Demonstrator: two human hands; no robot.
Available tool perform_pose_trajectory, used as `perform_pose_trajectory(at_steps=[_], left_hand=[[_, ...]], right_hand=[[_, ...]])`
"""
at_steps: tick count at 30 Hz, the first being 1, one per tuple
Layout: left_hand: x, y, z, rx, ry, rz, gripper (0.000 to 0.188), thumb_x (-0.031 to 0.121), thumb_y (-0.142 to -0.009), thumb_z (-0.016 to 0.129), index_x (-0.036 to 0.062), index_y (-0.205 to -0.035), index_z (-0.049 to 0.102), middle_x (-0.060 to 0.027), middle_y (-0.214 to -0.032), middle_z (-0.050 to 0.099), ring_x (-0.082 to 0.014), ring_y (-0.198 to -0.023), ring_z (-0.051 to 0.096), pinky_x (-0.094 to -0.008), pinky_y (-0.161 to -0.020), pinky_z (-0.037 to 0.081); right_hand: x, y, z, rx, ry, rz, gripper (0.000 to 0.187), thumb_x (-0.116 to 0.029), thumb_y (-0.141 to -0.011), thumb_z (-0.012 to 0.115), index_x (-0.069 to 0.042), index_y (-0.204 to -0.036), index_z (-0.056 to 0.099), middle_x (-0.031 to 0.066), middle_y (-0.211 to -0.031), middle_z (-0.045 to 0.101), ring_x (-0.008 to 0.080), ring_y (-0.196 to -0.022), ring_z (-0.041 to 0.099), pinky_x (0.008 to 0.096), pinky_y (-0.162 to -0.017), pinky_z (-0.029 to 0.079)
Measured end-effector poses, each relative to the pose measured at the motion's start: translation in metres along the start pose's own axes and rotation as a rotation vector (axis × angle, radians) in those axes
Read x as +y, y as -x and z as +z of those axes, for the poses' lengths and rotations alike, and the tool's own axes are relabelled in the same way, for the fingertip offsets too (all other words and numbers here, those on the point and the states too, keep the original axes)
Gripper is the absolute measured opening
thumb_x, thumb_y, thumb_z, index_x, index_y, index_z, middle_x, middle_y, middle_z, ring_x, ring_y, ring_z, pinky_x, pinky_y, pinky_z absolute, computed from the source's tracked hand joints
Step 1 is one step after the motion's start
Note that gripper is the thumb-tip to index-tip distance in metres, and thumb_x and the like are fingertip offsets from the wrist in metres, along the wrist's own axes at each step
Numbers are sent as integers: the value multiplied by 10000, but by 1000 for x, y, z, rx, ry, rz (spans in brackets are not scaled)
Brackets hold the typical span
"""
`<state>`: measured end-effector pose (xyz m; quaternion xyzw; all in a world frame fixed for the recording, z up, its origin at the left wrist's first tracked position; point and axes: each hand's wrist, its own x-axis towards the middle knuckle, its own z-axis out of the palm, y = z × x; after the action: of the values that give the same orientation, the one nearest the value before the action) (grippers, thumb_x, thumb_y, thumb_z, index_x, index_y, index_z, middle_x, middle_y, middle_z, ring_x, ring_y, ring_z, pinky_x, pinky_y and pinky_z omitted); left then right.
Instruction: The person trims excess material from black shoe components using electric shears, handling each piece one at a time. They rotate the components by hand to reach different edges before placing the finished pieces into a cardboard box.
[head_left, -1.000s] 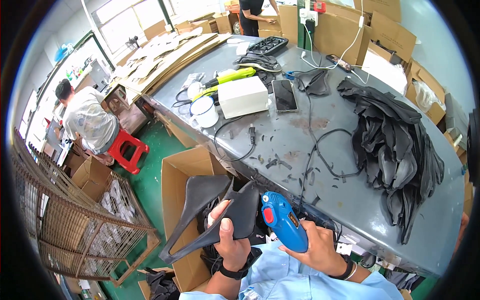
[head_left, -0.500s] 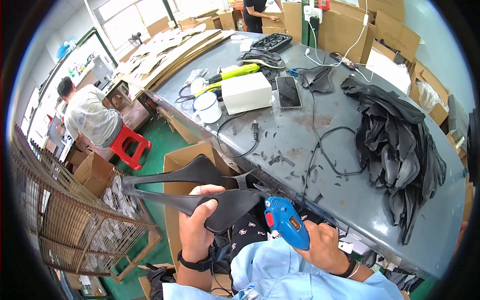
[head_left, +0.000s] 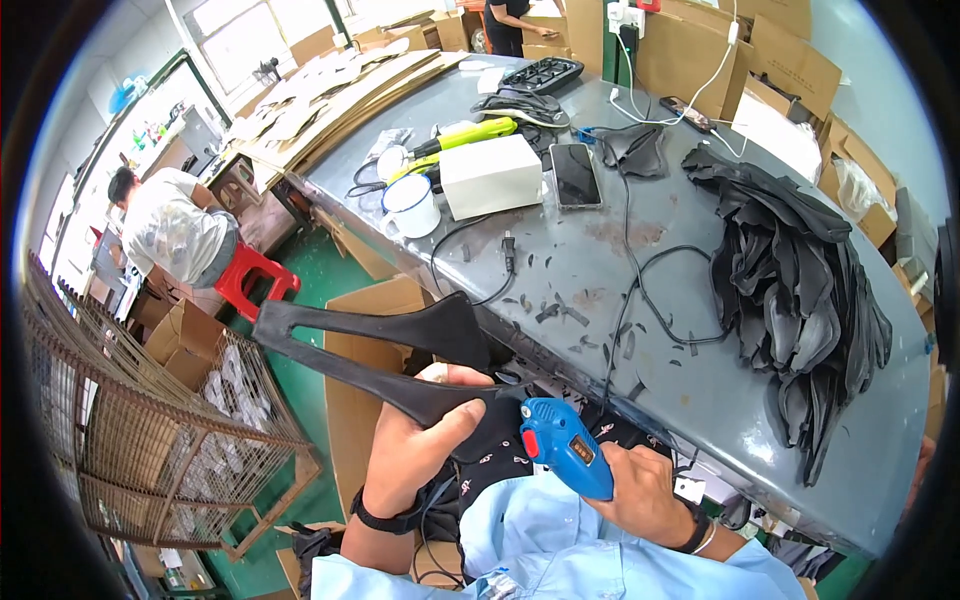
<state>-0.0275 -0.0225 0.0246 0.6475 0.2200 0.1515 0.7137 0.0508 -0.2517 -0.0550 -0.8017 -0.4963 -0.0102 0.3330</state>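
A forked black rubber-like sheet piece, two long strips joined at the far left, is pinched between the thumb and fingers of my left hand. My right hand is wrapped round a blue handheld power tool with a red button and a small display. The tool's front end points at the right end of the black piece, just right of my left fingers. Whether its tip touches the piece I cannot tell. Both hands are in front of the table's near edge, above my lap.
The grey table bears a heap of black pieces, dark scraps, a power cord plug, a white box, a mug and a phone. A wire basket stands left; a person sits beyond on a red stool.
My left hand has moved right and turned the black piece, so its joined left end sits higher and the strips spread wider. The blue tool has shifted slightly left and down.
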Motion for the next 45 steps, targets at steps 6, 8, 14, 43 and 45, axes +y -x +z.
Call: perform_pose_trajectory(at_steps=[6, 8, 14, 43, 45], left_hand=[[-49, -21, -28, 211, 183, -4, 224, 110, -828, 658, 10, -994, 546, -27, -887, 596, -98, -778, 571, -241, -730, 466], [-70, -28, -62, 328, 254, -68, 205, 146, -877, 596, 20, -1011, 506, -81, -924, 618, -162, -810, 631, -306, -689, 549], [-149, -74, -178, 639, 548, -99, 211, 164, -900, 557, -2, -1029, 544, -121, -950, 637, -246, -827, 654, -359, -673, 583], [-34, -206, 184, -473, -125, -31, 367, 324, -901, 551, -8, -1054, 574, -91, -920, 609, -196, -812, 621, -321, -691, 529], [-52, -212, 233, -478, -225, -134, 375, 337, -887, 569, -10, -1028, 560, -89, -917, 597, -192, -821, 610, -320, -677, 528]], right_hand=[[5, 0, 5, 11, -36, 26, 546, -188, -632, 793, 27, -1050, 516, 137, -696, 599, 300, -580, 593, 377, -565, 465], [8, -1, 4, 38, 31, 99, 570, -246, -633, 844, 21, -994, 492, 146, -693, 598, 305, -565, 604, 365, -533, 472], [7, -9, 8, -24, -13, 144, 605, -286, -650, 838, 10, -1020, 462, 168, -710, 607, 307, -594, 626, 367, -543, 482], [20, 14, -9, 391, -213, 246, 485, -227, -720, 789, 44, -1022, 524, 160, -748, 647, 293, -628, 661, 350, -567, 532], [26, 22, -13, 403, -203, 272, 528, -251, -699, 812, 55, -1016, 521, 169, -757, 651, 280, -625, 667, 343, -569, 536]])
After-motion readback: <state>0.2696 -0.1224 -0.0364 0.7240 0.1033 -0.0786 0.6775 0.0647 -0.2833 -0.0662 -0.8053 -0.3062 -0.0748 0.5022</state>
